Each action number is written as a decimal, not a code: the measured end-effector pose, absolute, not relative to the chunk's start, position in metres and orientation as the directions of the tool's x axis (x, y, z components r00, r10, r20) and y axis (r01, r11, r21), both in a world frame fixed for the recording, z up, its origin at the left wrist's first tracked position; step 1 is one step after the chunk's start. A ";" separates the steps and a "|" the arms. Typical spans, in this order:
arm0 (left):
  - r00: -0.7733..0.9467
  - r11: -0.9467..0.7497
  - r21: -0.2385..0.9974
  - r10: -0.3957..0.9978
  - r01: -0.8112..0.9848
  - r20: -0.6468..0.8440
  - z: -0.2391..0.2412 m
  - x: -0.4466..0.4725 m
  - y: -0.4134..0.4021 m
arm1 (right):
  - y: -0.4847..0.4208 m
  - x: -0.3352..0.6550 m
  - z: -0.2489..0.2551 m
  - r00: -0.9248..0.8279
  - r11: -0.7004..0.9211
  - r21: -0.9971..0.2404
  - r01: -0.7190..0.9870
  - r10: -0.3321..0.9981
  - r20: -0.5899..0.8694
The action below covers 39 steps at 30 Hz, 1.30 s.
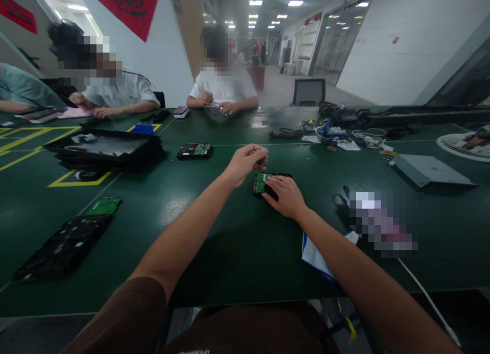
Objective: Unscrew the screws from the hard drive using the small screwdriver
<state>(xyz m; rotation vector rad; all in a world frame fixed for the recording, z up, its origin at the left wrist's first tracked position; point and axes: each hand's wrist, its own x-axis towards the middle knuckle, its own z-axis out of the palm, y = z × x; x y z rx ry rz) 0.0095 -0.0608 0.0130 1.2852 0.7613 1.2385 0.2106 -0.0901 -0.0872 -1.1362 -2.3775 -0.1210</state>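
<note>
A small black device with a green circuit board [262, 182] lies on the dark green table [214, 226] in front of me. My right hand [285, 196] rests flat on its near right side, fingers laid over it and pressing it down. My left hand [245, 162] hovers just above its far left corner, fingers pinched around a small dark tool whose tip points down at the board.
Another opened device [194, 150] lies farther back. A black tray [105, 149] sits at the left, with a green board [103, 206] and black panel [63, 247] nearer. Cables and parts [337, 132] and a grey box [429, 170] lie at right. Two people sit across the table.
</note>
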 end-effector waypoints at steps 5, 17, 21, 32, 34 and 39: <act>0.220 -0.164 0.963 0.952 -0.214 0.211 0.016 0.011 -0.062 | -0.090 0.210 -0.086 -0.528 0.647 -0.135 0.751 0.710 0.466; 0.206 -0.188 0.955 0.950 -0.228 0.236 0.014 0.009 -0.060 | -0.090 0.211 -0.088 -0.518 0.650 -0.150 0.745 0.705 0.484; 0.189 -0.189 0.959 0.955 -0.210 0.230 0.015 0.010 -0.061 | -0.091 0.212 -0.087 -0.507 0.651 -0.166 0.741 0.703 0.498; 0.063 -0.424 0.905 0.903 -0.032 0.425 0.020 0.013 -0.063 | -0.102 0.219 -0.063 -0.074 0.204 -0.176 0.963 0.830 0.553; 0.060 -0.437 0.899 0.897 -0.018 0.437 0.019 0.012 -0.061 | -0.105 0.229 -0.056 0.085 -0.018 -0.134 0.991 0.852 0.516; 0.054 -0.469 0.883 0.882 -0.004 0.468 0.016 0.010 -0.057 | -0.110 0.265 -0.043 0.319 -0.321 -0.048 0.946 0.888 0.331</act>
